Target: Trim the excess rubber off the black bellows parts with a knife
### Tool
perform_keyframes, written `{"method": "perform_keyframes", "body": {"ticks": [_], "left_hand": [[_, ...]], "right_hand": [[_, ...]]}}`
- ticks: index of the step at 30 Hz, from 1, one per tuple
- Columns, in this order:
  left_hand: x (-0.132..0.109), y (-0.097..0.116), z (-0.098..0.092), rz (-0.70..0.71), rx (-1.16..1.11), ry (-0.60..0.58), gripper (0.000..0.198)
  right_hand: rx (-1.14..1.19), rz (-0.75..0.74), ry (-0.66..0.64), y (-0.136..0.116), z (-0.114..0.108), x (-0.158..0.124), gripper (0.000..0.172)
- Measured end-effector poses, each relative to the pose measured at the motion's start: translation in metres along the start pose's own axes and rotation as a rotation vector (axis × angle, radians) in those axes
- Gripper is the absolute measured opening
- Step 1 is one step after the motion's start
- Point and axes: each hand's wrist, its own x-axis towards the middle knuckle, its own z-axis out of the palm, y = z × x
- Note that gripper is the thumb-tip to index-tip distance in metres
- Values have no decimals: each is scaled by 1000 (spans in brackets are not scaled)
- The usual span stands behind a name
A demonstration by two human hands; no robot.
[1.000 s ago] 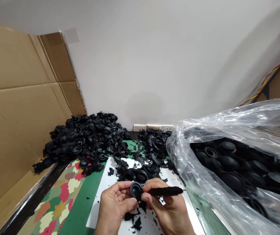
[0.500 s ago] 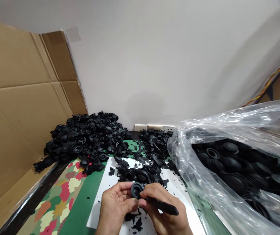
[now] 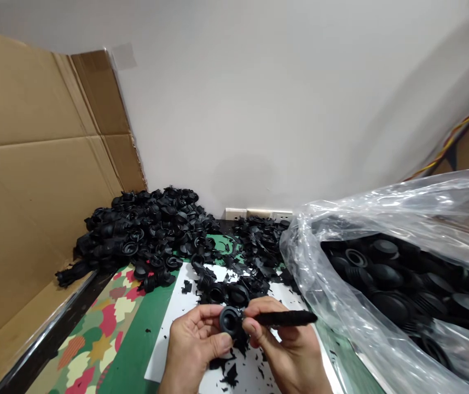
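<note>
My left hand (image 3: 199,342) pinches a round black rubber bellows boot (image 3: 230,320) by its left edge, ring-shaped opening facing up towards me. At the boot's right edge, my right hand (image 3: 283,339) is closed on a slim tool with a thick black handle (image 3: 287,318). The handle points right, nearly level; its working tip is too small to make out. Black rubber scraps (image 3: 231,375) lie below the hands on a white sheet (image 3: 164,350). Just beyond my fingers sit more black rubber boots (image 3: 238,294).
A large heap of black rubber parts (image 3: 156,230) rises at the back left beside a cardboard box (image 3: 41,180). Torn black scraps (image 3: 261,235) pile up at the back. On the right, a clear plastic bag (image 3: 312,262) holds many boots. A socket strip (image 3: 259,214) lies against the wall.
My right hand has moved slightly right and its tool has swung from slanting down-right to nearly level. My left hand keeps the boot in about the same place.
</note>
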Motion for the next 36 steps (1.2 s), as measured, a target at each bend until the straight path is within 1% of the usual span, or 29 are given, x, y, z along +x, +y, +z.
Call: {"method": "perform_keyframes", "body": {"ticks": [9,15,18,23,25,29,31,33,35,36], "left_hand": [[0,1,0,15,11,-27,31],[0,0,-1,12,9,-23,31],[1,-2,-3,11,19,-49,31],[4,-5,-6,21,38,-113,30],[4,-7,-7,21,56,-135,29],[4,-9,-7,9,84,-140,28],[5,-10,-6,-4,90,-114,30],[5,-10,-5,1,91,-72,31],[4,-9,-4,19,88,-34,31],[4,-7,-4,21,83,-23,31]], "right_hand": [[45,73,3,12,4,-8,8],[99,184,37,2,7,-7,17],[123,218,51,-3,8,-6,20],[145,245,55,-9,6,-2,19],[179,310,24,-9,5,-1,21],[397,608,-57,-6,3,4,30],[499,703,-43,-5,-1,8,35],[531,725,4,-5,-7,14,35],[516,697,51,-7,-16,20,33],[494,675,52,-7,-19,22,32]]}}
